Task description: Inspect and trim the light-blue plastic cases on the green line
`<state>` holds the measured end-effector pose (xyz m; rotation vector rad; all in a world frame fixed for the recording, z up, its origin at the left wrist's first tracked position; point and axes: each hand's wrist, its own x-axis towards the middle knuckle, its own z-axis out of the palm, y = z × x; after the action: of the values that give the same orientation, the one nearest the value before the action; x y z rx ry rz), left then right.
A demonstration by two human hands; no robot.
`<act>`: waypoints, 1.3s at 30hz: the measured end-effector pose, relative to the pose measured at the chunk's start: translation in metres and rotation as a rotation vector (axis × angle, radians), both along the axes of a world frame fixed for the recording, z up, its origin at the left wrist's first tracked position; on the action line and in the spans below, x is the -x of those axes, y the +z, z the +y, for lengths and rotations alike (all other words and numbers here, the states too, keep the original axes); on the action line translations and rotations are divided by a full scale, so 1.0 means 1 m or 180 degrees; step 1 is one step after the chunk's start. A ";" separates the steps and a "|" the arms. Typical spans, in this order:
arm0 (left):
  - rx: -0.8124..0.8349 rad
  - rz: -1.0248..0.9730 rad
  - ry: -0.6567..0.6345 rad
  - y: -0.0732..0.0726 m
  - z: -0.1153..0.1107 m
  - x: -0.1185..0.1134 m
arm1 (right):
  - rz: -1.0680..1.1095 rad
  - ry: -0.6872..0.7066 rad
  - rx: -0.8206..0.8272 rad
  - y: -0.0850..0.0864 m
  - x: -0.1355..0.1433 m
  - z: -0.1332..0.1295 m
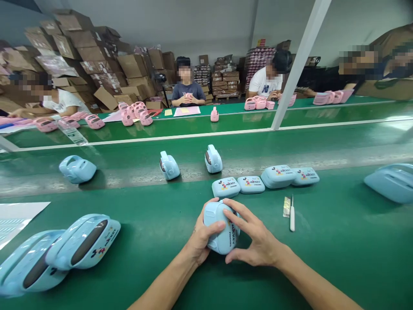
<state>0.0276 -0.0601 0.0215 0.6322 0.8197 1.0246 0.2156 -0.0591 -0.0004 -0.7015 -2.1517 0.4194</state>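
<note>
A light-blue plastic casing (217, 215) printed with a cartoon mouse and lettering is between my two hands, low over the green table. My left hand (204, 234) wraps its left side, with the thumb lying across the face. My right hand (254, 234) grips the printed side, fingers over the top and thumb at the lower edge. Just beyond my hands, light-blue printed covers (226, 187) lie in a row, some stacked. To the right, a white-handled pointed tool (292, 217) rests beside a small yellowish packet (286, 206).
Handled light-blue casings (87, 241) stand at the near left, beside a printed sheet (19, 219). More casings (169, 165) are farther back, and another casing (392, 183) stands at the right edge. Across the bench, people handle pink casings (135, 113). A white post (300, 64) rises there.
</note>
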 end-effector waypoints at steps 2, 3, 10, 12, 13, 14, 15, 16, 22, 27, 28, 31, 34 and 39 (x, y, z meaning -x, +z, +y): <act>0.0027 0.0086 0.0057 0.005 -0.001 -0.001 | -0.0016 -0.0045 -0.0031 -0.001 0.000 -0.001; 0.0047 0.0129 0.0081 0.008 -0.002 -0.001 | -0.0013 -0.0065 -0.0049 -0.001 0.000 -0.001; 0.0037 0.0372 0.0201 0.012 -0.001 -0.003 | -0.0024 -0.0073 -0.0052 0.007 -0.005 0.001; 0.0012 0.0399 0.0208 0.012 -0.001 -0.003 | -0.0029 -0.0070 -0.0013 0.010 -0.006 0.001; -0.0002 0.0424 0.0209 0.013 -0.002 -0.004 | -0.0027 -0.0075 0.0010 0.011 -0.007 0.000; -0.0014 0.0452 0.0205 0.014 -0.002 -0.004 | -0.0024 -0.0083 0.0030 0.012 -0.007 0.000; -0.0021 0.0481 0.0194 0.016 -0.002 -0.004 | -0.0022 -0.0096 0.0046 0.013 -0.007 -0.001; -0.0026 0.0508 0.0186 0.017 -0.002 -0.004 | -0.0021 -0.0109 0.0057 0.014 -0.008 -0.002; -0.0053 0.0588 0.0108 0.022 -0.002 -0.003 | -0.0066 -0.0121 0.0051 0.018 -0.010 -0.004; -0.0101 0.0631 0.0063 0.023 -0.002 -0.002 | -0.0111 -0.0074 0.0016 0.023 -0.011 -0.004; -0.0107 0.0642 0.0067 0.024 -0.002 -0.002 | -0.0116 -0.0068 0.0021 0.023 -0.012 -0.004; -0.0110 0.0652 0.0052 0.026 -0.003 -0.003 | -0.0137 -0.0072 0.0041 0.025 -0.013 -0.005; -0.0110 0.0654 0.0002 0.027 -0.003 -0.002 | -0.0171 -0.0082 0.0033 0.027 -0.014 -0.006; -0.0117 0.0686 -0.0046 0.028 -0.003 -0.001 | -0.0123 -0.0093 -0.0024 0.026 -0.013 -0.007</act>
<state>0.0290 -0.0632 0.0494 0.7886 0.9844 0.9709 0.2283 -0.0662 0.0253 -0.7415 -2.1756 0.3848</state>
